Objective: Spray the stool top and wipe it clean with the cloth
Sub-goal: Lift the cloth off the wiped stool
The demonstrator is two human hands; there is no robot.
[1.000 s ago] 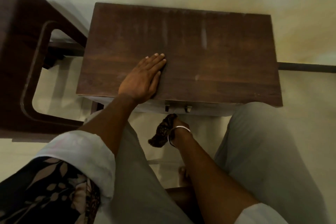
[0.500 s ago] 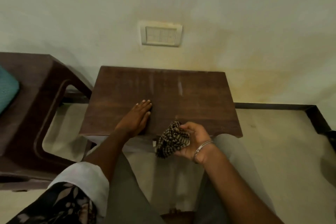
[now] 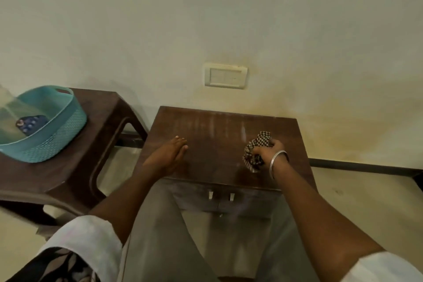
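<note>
Stool top [image 3: 217,128] sits before me, dark streaked wood. My left hand [image 3: 168,155] lies flat on its left part, fingers straight and together, holding nothing. Over its right part my right hand [image 3: 269,152] curls tight round the bunched checked cloth [image 3: 258,144], with a metal bangle [image 3: 278,161] at the wrist. Far left, a teal lattice basket [image 3: 57,135] rests on a brown plastic stool [image 3: 68,178] — a pale switch plate [image 3: 225,75] sits on the wall.

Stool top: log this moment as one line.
left hand: flat on stool top | right hand: grips cloth over it | top: pale streaks
</note>
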